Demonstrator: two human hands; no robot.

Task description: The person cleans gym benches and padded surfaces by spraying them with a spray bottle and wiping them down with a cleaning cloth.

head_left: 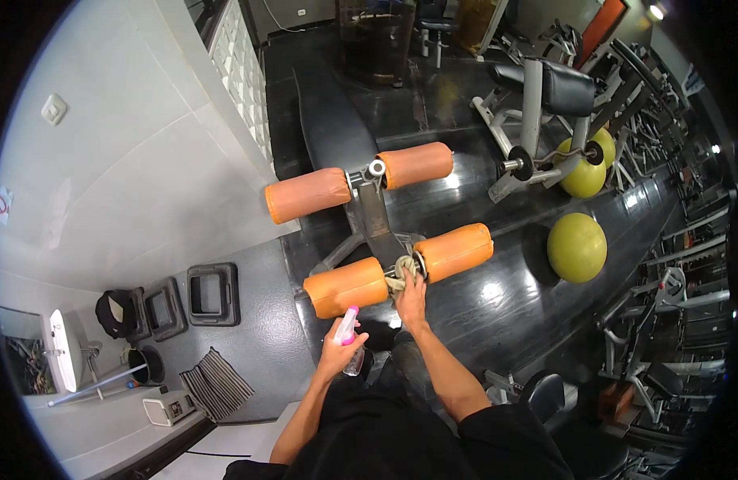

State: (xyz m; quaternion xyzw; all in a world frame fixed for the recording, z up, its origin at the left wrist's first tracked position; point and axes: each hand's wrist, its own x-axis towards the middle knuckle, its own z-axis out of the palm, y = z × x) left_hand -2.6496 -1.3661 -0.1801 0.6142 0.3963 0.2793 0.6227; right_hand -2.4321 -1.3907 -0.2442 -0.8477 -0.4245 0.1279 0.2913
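My right hand presses a beige cloth against the metal post between the two near orange foam rollers of a gym bench. My left hand grips a clear spray bottle with a pink nozzle, held upright just below the left near roller. Two more orange rollers sit higher on the bench's frame.
A white wall runs along the left. Black step blocks and a striped mat lie on the grey floor. Two yellow exercise balls, a barbell rack and weight machines stand to the right.
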